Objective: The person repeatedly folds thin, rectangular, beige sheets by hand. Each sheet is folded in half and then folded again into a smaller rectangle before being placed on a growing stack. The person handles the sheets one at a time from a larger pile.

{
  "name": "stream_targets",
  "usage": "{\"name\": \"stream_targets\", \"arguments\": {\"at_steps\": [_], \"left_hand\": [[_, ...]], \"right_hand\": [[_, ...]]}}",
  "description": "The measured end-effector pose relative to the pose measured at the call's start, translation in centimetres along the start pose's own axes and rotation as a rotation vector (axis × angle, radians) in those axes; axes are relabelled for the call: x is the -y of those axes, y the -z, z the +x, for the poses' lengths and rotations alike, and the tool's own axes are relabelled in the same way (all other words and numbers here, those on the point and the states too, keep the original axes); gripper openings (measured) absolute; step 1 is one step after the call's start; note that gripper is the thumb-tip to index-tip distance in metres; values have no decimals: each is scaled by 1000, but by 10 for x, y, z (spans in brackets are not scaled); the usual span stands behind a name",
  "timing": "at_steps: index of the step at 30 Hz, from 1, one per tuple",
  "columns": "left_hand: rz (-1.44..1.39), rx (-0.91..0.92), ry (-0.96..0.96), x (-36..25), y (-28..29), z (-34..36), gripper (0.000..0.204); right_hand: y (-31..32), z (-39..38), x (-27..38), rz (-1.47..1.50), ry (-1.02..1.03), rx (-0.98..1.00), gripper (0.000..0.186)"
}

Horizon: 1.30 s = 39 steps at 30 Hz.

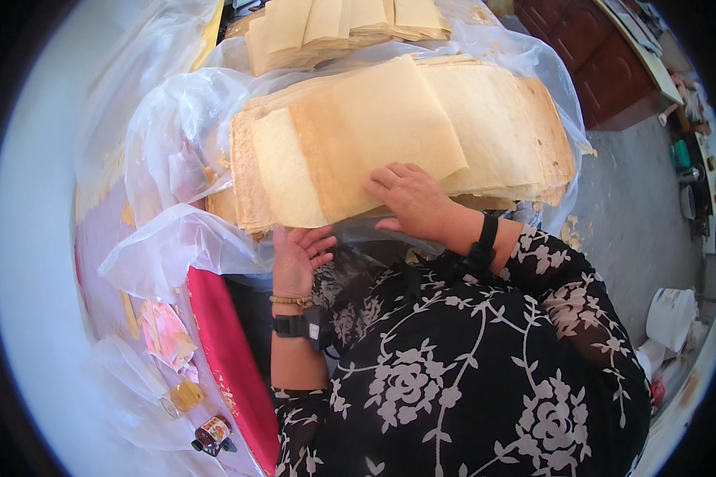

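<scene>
A stack of thin tan flatbread sheets (509,127) lies on clear plastic in front of me. On top of it rests a loose rectangular flatbread sheet (374,127), with a browner band across its left part and its near corner by my hands. My right hand (415,203) lies on the near edge of this sheet, fingers stretched out over it and thumb apart. My left hand (301,254) is palm up at the stack's near left edge. Its fingers are loosely bent and apart just under the sheet's border, and no held thing shows in them.
More folded flatbread (334,28) is piled behind the stack. Plastic sheeting (183,103) bunches up at the left, above a red cushion-like edge (227,358). A small dark bottle (213,433) and a pink bag (169,334) lie lower left. A brown cabinet (597,60) and a white bucket (670,318) stand right.
</scene>
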<state>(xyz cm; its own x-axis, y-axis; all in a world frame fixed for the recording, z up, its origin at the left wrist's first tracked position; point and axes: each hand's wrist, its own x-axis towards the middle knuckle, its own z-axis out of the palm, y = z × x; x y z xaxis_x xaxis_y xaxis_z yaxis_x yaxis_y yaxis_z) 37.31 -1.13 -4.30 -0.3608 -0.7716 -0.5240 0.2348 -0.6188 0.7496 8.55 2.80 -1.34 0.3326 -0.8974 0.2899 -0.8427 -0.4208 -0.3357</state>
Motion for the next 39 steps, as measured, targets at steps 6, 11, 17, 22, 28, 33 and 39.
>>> {"name": "stream_targets", "arguments": {"at_steps": [6,11,17,22,28,33,39], "left_hand": [[269,-103,-23,7,-11,2,46],[109,-81,15,25,-59,-6,33],[775,806,-62,-44,-90,-67,37],[1287,295,-851,-84,-80,-38,44],[1670,646,-1136,-50,-108,64,56],[1148,290,-521,-37,-126,99,28],[1145,35,-497,-36,-145,150,49]], "right_hand": [[-9,-3,-1,-21,14,-16,58],[-22,-2,4,-79,18,-90,42],[26,-61,-52,5,8,-172,23],[75,-132,-104,247,-249,-201,28],[78,-147,-119,509,-481,-190,29],[71,-133,-128,834,-807,-270,23],[75,-99,-130,422,-1023,-246,43]]}}
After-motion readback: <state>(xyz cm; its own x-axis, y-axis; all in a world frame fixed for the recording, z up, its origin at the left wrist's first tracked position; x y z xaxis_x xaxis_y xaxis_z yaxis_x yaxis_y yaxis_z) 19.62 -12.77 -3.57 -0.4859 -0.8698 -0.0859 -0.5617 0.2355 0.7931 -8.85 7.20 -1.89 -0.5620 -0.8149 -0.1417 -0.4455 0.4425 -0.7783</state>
